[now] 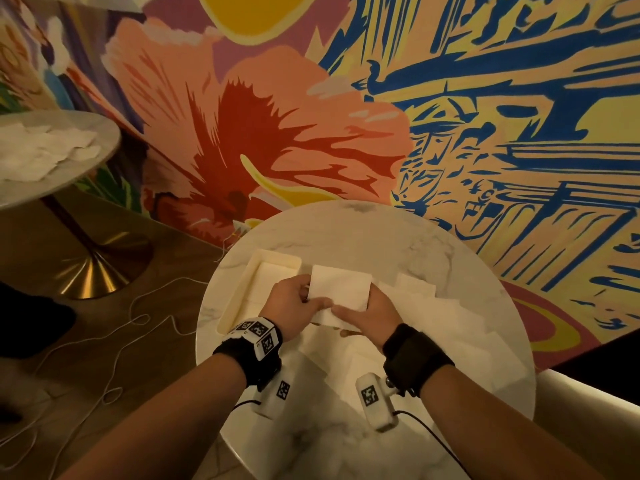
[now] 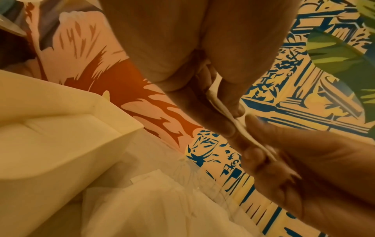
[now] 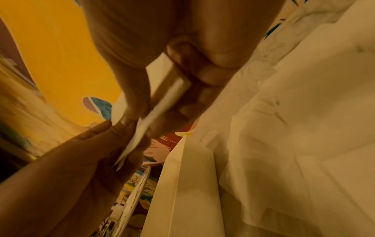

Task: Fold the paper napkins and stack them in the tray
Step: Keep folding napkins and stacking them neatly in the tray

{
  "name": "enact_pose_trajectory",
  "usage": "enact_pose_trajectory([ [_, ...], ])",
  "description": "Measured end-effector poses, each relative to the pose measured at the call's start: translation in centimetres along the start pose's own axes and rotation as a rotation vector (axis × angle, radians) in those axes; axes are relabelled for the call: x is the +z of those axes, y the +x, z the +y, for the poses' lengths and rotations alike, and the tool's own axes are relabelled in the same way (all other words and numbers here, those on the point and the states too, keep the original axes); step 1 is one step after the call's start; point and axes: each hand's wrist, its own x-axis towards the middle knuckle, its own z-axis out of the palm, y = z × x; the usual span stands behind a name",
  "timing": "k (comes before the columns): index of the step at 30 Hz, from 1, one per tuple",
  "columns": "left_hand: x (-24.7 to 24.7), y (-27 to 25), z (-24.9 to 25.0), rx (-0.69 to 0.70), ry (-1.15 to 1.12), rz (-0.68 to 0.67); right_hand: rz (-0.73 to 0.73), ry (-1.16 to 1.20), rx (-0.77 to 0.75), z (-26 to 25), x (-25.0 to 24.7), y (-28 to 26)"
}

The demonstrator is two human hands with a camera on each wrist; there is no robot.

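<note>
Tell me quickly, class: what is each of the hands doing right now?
Left hand: pinching the folded napkin at its left edge.
Right hand: pinching the same napkin at its right edge.

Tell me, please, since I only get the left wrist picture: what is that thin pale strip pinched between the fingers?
Observer: The head view shows a folded napkin, a white rectangle that you see edge-on. The left hand and right hand each pinch one side.
Operator: Are many left to fold?
Observer: Yes. Loose napkins spread over the right part of the round table. You see only a few.
Operator: Anything else around?
Observer: A second table stands far left, with more napkins heaped on it.
</note>
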Motion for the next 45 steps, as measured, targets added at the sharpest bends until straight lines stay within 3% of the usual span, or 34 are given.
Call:
enact_pose_trajectory([
  [11, -1.9, -0.1, -0.8, -0.05, 0.034, 0.121, 0.039, -0.139, 0.028, 0.3, -0.5, 0.2],
  [16, -3.5, -0.6, -1.9, -0.095, 0.142, 0.05, 0.095, -0.402, -0.131, -1.5, 0.2, 1.9],
  [21, -5.7, -1.2, -3.1, -0.107, 0.261, 0.056, -0.005, -0.663, -0.238, -3.3, 3.0, 4.7],
  [28, -9.5, -1.3, -6.0, -0.206, 0.237, 0.054, -0.145, -0.949, -0.211, -4.2, 7.4, 7.7],
  [35, -13.8, -1.8, -10.3, -0.387, 0.329, 0.177, -0.108, -1.033, -0.069, -3.1, 10.7, 10.7],
  [45, -13.2, -1.8, -12.4, -0.398, 0.302, 0.153, -0.191, -1.248, 0.075, 0.1, 13.8, 11.1],
])
